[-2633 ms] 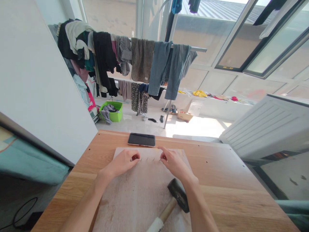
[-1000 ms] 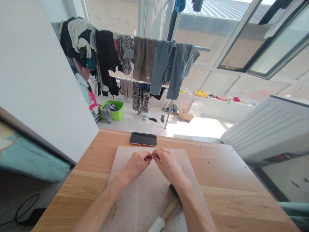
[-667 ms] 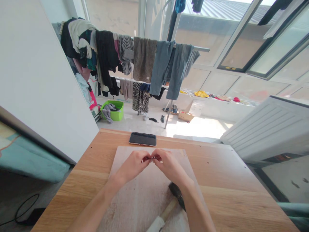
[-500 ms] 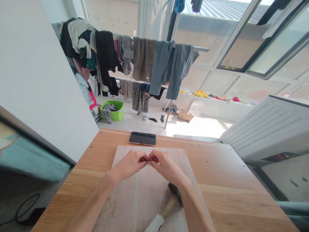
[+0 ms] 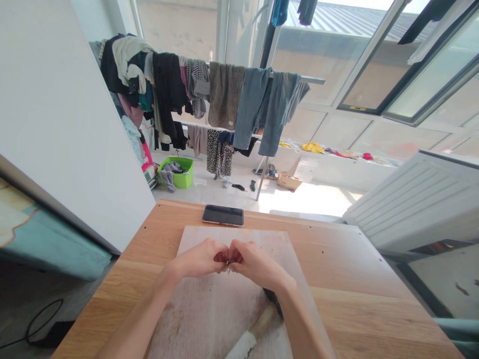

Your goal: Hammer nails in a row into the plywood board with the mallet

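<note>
My left hand (image 5: 204, 257) and my right hand (image 5: 251, 259) meet fingertip to fingertip over the far half of a pale, worn board (image 5: 209, 309). Both are closed in a pinch on a small, shiny metallic piece (image 5: 229, 263). Fingers cover most of it, so its kind cannot be made out. Beneath my right forearm lies a hammer (image 5: 264, 319) with a dark head and a wooden handle wrapped in white near the lower end. The forearm hides part of its head.
The board rests on a wooden table (image 5: 359, 279) with small dark holes. A phone (image 5: 223, 215) lies by the far edge. Beyond stand a drying rack with jeans (image 5: 279, 112) and other clothes, and a green basin (image 5: 184, 178). A white panel (image 5: 75, 124) borders the left.
Both hands have come slightly lower and closer together, still pinching the small piece. The view has shifted a little; the hammer and phone lie as before.
</note>
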`<action>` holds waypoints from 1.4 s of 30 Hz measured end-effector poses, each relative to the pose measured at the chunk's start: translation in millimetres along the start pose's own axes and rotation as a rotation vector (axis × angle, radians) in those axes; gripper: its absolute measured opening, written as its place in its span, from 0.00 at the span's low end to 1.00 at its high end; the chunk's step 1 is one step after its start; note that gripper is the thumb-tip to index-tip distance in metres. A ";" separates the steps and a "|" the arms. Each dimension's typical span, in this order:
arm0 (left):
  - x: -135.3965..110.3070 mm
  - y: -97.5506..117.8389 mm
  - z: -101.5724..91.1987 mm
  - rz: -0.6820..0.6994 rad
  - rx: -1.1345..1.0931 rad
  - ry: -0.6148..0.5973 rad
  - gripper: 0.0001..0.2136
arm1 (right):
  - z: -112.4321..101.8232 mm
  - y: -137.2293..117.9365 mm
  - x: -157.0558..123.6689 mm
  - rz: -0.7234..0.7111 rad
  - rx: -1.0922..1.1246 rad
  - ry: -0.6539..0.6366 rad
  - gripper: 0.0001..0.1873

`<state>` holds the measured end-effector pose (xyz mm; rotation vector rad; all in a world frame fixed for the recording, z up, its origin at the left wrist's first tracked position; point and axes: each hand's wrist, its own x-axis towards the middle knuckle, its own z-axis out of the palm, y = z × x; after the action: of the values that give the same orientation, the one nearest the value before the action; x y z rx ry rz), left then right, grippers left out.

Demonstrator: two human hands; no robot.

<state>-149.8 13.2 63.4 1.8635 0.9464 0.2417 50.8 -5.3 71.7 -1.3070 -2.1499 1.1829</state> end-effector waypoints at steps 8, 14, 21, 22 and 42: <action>-4.3 4.7 -5.5 0.001 0.026 -0.010 0.08 | 0.7 -3.5 -0.5 -0.010 0.016 -0.006 0.11; -4.6 -1.6 -6.5 0.009 0.039 -0.016 0.08 | 0.7 -5.3 0.1 -0.019 0.016 -0.003 0.10; -6.0 -0.4 -8.9 -0.007 0.059 -0.016 0.09 | 0.8 -7.6 -1.1 -0.032 0.023 -0.016 0.09; -6.5 0.2 -9.4 -0.011 0.059 -0.014 0.08 | 0.8 -7.7 -1.0 -0.032 0.023 -0.016 0.09; -12.6 -1.6 -19.0 -0.011 0.065 0.005 0.10 | -2.9 -10.0 -1.6 -0.018 0.054 -0.062 0.10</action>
<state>-169.4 17.8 74.2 1.9171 0.9779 0.2108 48.0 -7.5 81.6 -1.2412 -2.1525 1.2805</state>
